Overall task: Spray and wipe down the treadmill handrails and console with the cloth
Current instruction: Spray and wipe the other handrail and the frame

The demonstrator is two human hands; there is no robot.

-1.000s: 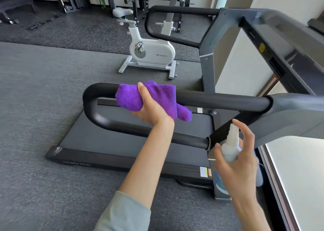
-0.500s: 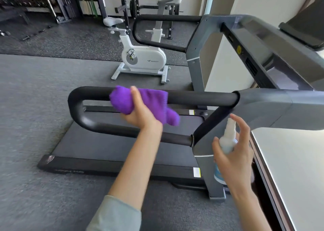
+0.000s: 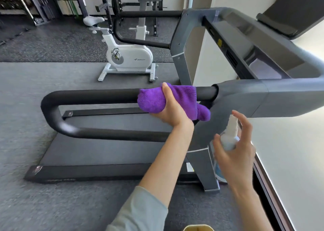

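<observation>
Purple microfibre cloth (image 3: pixel 168 100) is bunched over the near handrail (image 3: pixel 98 95), close to where the black foam meets the grey upright; left hand (image 3: pixel 172 111) clenched round cloth + rail from below, thumb up over the top; right hand (image 3: pixel 235 152) wrapped round a small clear spray bottle (image 3: pixel 229 136), held upright just below & right of the cloth, index finger raised above the nozzle, apparently not pressing.

Progress, as a judgement only: the work looks to be on the near rail's top bar, w/ the cloth at its console end; whether the rest of that bar, its curved end or the lower bar (image 3: pixel 112 134) have been wiped can't be told, no wet sheen or streaks to go by; far handrail (image 3: pixel 150 13) on the other side of the deck is well apart from both hands, prob. still to do; console (image 3: pixel 263 43) at upper right has no cloth near it either, so likely also left; tilted display panel (image 3: pixel 291 11) above it the same.

Roughly early-to-mid job, then; most surfaces seem outstanding.

A white exercise bike (image 3: pixel 129 57) stands on the floor beyond, not part of the job.
</observation>
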